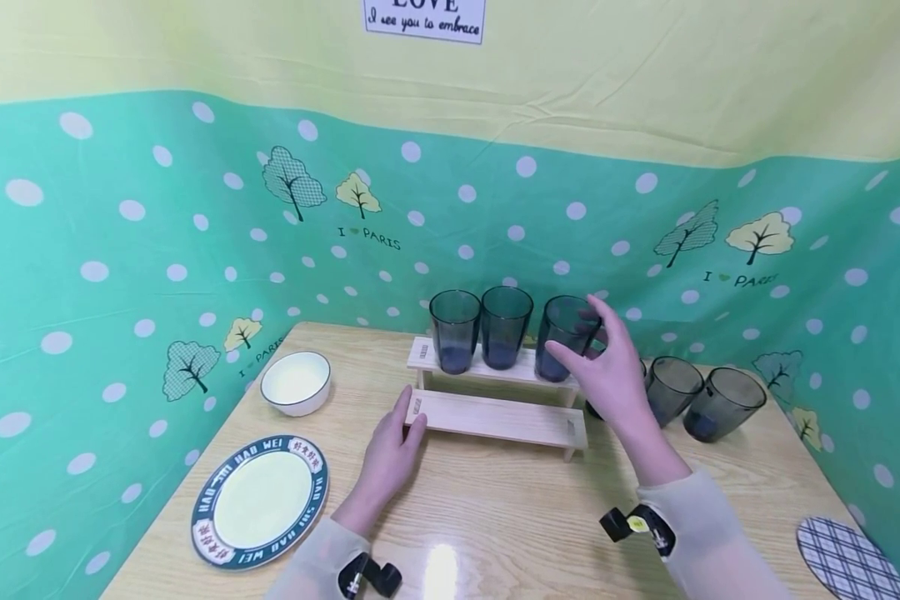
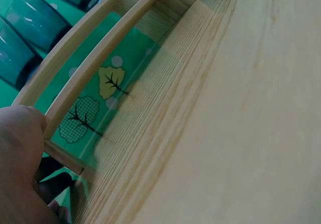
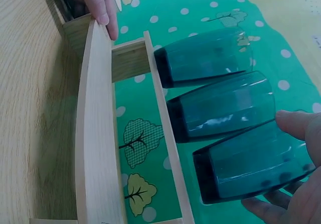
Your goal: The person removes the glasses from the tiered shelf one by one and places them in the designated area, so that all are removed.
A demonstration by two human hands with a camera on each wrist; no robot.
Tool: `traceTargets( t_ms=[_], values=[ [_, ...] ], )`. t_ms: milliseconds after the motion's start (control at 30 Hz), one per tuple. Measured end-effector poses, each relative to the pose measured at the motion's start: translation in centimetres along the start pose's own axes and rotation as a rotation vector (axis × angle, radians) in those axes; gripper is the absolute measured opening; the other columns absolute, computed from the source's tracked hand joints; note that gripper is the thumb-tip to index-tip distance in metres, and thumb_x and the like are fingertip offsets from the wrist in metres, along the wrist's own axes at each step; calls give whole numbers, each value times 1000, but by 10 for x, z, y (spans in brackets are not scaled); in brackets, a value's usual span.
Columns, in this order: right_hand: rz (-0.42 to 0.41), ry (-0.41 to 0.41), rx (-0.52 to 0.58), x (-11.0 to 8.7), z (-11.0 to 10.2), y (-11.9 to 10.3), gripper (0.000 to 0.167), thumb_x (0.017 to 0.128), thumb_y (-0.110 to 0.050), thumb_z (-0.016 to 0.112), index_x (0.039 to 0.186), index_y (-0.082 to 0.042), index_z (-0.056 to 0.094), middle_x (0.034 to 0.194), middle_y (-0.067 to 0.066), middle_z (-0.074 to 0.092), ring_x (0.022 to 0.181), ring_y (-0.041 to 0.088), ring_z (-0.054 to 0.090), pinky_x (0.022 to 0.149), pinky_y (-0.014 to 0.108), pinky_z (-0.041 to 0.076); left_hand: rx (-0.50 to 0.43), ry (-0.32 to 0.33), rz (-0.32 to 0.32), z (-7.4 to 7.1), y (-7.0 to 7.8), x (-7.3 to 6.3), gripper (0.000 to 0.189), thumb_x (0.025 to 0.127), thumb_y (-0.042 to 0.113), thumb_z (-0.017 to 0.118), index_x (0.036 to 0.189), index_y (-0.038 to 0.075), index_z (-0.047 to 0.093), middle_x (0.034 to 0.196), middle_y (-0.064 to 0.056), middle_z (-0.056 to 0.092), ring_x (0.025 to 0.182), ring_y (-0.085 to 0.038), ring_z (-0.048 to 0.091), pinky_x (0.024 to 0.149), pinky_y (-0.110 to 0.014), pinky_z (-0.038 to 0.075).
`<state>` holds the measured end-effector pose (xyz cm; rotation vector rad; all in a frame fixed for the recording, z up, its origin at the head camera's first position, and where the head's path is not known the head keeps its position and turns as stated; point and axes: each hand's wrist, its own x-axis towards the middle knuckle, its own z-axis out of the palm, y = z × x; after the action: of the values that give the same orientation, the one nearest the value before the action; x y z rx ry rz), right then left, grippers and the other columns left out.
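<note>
A two-tier wooden rack (image 1: 495,414) stands on the table, its left end held by my left hand (image 1: 392,457). The thumb lies at the front of the lower shelf, and the other fingers are at its end. My right hand (image 1: 613,375) grips a tinted drinking glass (image 1: 562,342) around its side, thumb on the near side. The base of this upright glass is close over the right part of the upper shelf, as the right wrist view also shows. Two matching glasses, one at the left (image 1: 454,332) and one beside it (image 1: 506,327), stand upright on that shelf.
More tinted glasses (image 1: 723,404) stand right of the rack, partly behind my right arm. At the left are a white bowl (image 1: 296,385) and a blue-rimmed plate (image 1: 260,558). A checked round mat (image 1: 851,558) lies at the right edge. A polka-dot cloth (image 1: 390,192) hangs behind.
</note>
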<state>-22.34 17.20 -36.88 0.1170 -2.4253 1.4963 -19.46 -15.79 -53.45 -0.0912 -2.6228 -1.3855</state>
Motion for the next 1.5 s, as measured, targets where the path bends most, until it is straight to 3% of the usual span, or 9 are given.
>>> traceTargets(
  t_ms=[167,400,533,667,833,967,1067,1367,1500],
  values=[
    [-7,7,-33,-11,-8,-6,100,94,-53,88,175,-36,31,162,8,48,132,36,56,107,56,53,-1,1,0,0,0,0,67,118,35,55,175,7,31,161,-30,52,150,-49,48,125,-64,38],
    [3,0,-72,-27,-22,-10,103,94,-55,88,176,-35,28,172,8,41,148,39,49,114,61,49,0,5,2,0,-2,0,68,118,37,55,175,8,31,162,-30,52,151,-48,47,125,-64,37],
    [-4,3,-86,-35,-31,-8,102,95,-50,88,176,-31,29,167,5,47,141,34,57,106,35,57,-1,3,2,1,-3,0,68,118,38,54,175,9,31,162,-29,51,151,-48,47,125,-64,38],
    [-10,23,-124,-45,-41,-5,100,96,-47,88,176,-32,30,163,4,52,131,29,61,91,14,52,-5,1,1,1,-2,0,68,118,38,54,175,9,31,163,-28,51,152,-48,47,125,-64,37],
    [11,47,-183,-55,-54,-1,100,95,-50,88,176,-35,30,164,5,51,132,31,57,87,18,48,-6,-1,0,1,-2,0,68,118,37,54,175,9,30,163,-29,50,152,-48,46,126,-64,37],
    [26,48,-181,-63,-62,6,102,95,-48,89,176,-32,29,165,9,49,139,38,56,89,10,48,-6,0,-5,1,-2,0,68,118,37,55,175,10,30,164,-29,50,152,-48,46,126,-64,36],
    [28,49,-170,-67,-66,12,104,95,-44,90,177,-29,28,162,12,51,133,39,61,86,5,48,-6,0,-9,0,-1,0,68,118,37,55,175,10,30,164,-29,49,152,-48,46,126,-64,36],
    [72,30,-159,-75,-74,27,108,95,-41,91,178,-29,23,162,20,47,129,36,58,83,6,50,-6,-2,-9,-1,-1,0,68,118,37,55,176,12,29,163,-29,50,152,-47,46,126,-63,36],
    [93,5,-164,-78,-74,35,111,93,-42,92,178,-27,22,170,21,38,137,42,54,87,3,47,-4,-2,-5,0,-1,0,68,118,37,55,175,11,30,163,-29,50,152,-48,46,126,-64,36]
  ],
)
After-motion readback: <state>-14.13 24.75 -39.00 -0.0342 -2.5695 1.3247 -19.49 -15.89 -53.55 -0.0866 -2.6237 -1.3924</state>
